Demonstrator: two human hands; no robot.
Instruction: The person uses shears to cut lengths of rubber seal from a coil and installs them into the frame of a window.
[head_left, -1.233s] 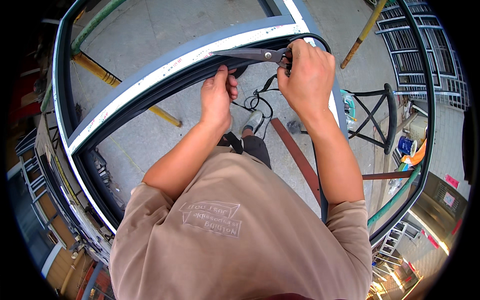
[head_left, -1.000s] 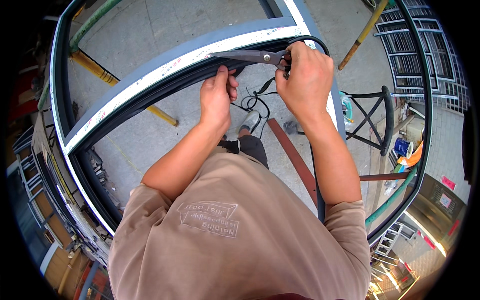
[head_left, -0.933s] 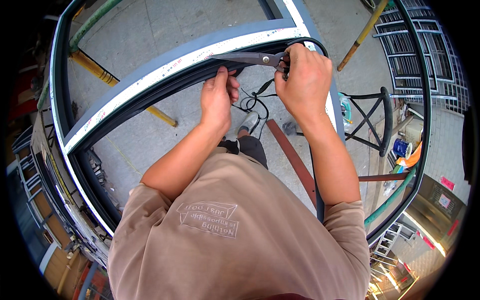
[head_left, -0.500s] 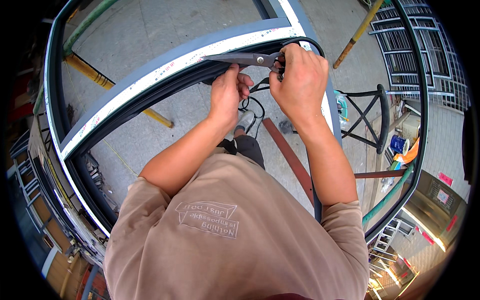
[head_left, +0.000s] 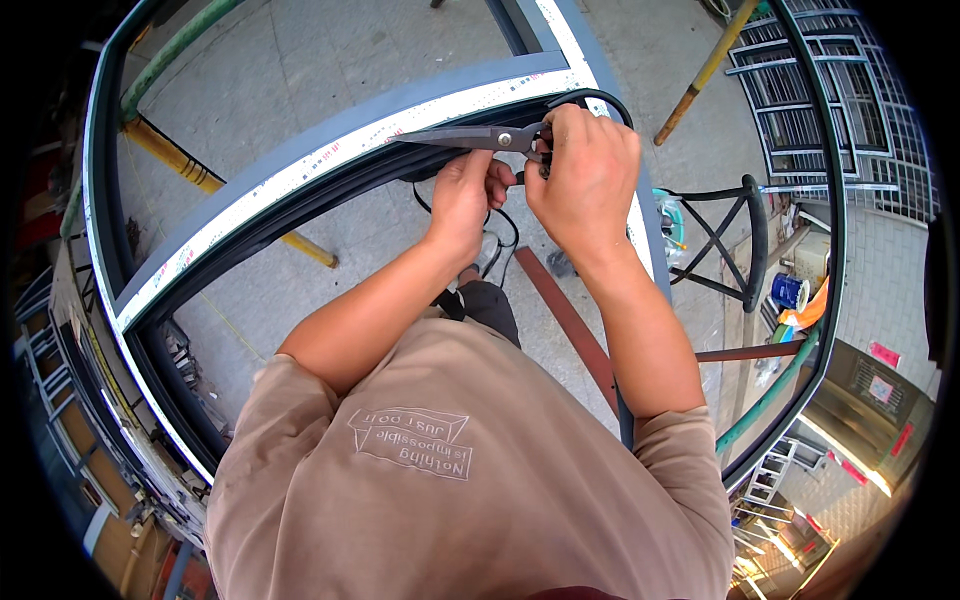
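Observation:
My right hand (head_left: 585, 185) grips a pair of dark scissors (head_left: 450, 137) by the handles. Their blades point left, lying over a bar of the large window frame (head_left: 340, 145), which is grey with a white printed film. Just below the blades, my left hand (head_left: 460, 200) has its thumb and fingers pinched on a black rubber strip (head_left: 519, 178); the fingers hide most of that hold. One part of the strip loops up beside my right hand, and a thin length dangles below my hands. Whether the blades touch the strip, I cannot tell.
Yellow-and-green poles (head_left: 185, 165) stand under the frame at the left. A black folding stand (head_left: 740, 245) is at the right, with a blue can (head_left: 790, 291) beyond it. A red-brown bar (head_left: 565, 325) crosses below, and metal grilles (head_left: 820, 100) lean at the far right.
Both hands and the scissors sit slightly further left and lower in the picture, while the whole view has shifted a little too. The scissors stay in my right hand.

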